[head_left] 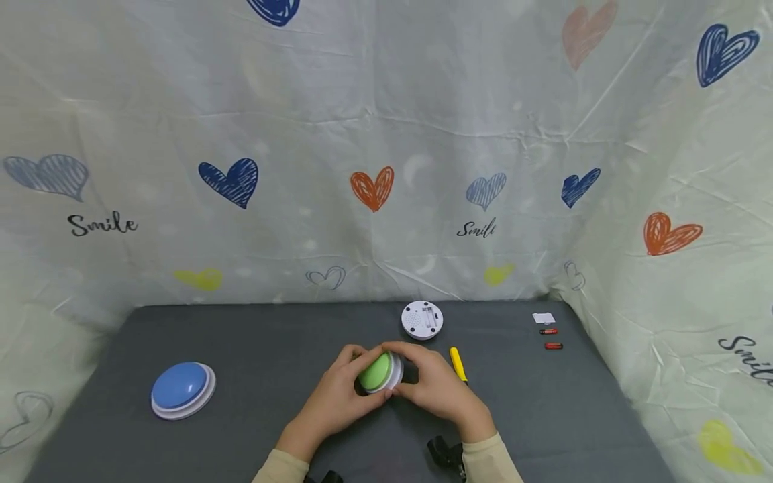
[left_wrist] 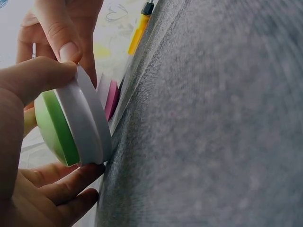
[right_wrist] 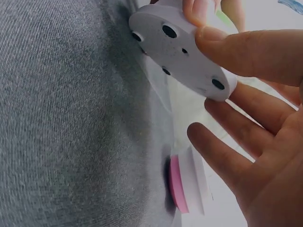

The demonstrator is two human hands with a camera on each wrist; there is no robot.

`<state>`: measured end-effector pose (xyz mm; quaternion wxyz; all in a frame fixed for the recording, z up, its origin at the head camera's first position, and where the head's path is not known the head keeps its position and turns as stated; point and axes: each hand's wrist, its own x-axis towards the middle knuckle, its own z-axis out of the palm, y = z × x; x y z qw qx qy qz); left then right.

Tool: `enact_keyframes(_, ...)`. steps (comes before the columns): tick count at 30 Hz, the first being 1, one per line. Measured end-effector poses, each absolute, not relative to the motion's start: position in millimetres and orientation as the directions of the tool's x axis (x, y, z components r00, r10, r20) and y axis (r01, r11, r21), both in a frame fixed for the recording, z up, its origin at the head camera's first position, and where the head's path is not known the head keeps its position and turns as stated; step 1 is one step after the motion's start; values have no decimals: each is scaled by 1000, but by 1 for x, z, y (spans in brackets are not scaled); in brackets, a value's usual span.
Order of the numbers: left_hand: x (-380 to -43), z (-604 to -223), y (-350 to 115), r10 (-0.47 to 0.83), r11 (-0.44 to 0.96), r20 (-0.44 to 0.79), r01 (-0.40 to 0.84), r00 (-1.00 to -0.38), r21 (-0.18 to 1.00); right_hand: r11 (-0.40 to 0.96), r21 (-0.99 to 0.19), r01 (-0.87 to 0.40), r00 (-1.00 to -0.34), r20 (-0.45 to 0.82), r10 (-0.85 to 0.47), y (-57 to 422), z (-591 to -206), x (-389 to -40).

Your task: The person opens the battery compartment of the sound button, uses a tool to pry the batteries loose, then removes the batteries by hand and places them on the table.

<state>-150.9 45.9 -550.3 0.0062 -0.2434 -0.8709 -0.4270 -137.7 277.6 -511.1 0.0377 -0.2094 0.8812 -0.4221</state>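
Beige left sleeve (head_left: 281, 467) ended behind left hand (head_left: 341, 392), matching right sleeve (head_left: 490, 460) behind right hand (head_left: 437, 386); angular black device (head_left: 445, 453) sat beside right cuff.

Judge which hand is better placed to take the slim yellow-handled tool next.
Likely the right hand: the slim yellow-handled tool lies close beside it, while the left hand is across the round green-and-white plastic button. Both hands hold that button, so the right would first let go.
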Motion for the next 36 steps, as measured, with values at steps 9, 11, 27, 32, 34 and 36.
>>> enact_keyframes(9, -154, -554, 45, 399, 494, 247, 434, -883, 754, 540, -798, -269, -916, 38, -400, 281, -520, -140)
enact_keyframes(11, -155, -555, 44, 397, 487, 253, 437, -882, 756, 535, -807, -248, -915, 15, -403, 281, -524, -141)
enact_keyframes(27, -153, -554, 44, 396, 432, 220, 393, -892, 812, 564, -802, -196, -906, -72, -418, 281, -538, -141)
enact_keyframes(32, -155, -552, 44, 434, 436, 195, 395, -879, 809, 563, -794, -229, -891, -62, -450, 285, -537, -141)
enact_keyframes(34, -155, -551, 44, 442, 439, 198, 403, -875, 803, 552, -800, -237, -884, -59, -464, 285, -537, -142)
enact_keyframes(36, -157, -551, 43, 445, 436, 214, 419, -870, 797, 533, -810, -247, -879, -45, -475, 284, -536, -143)
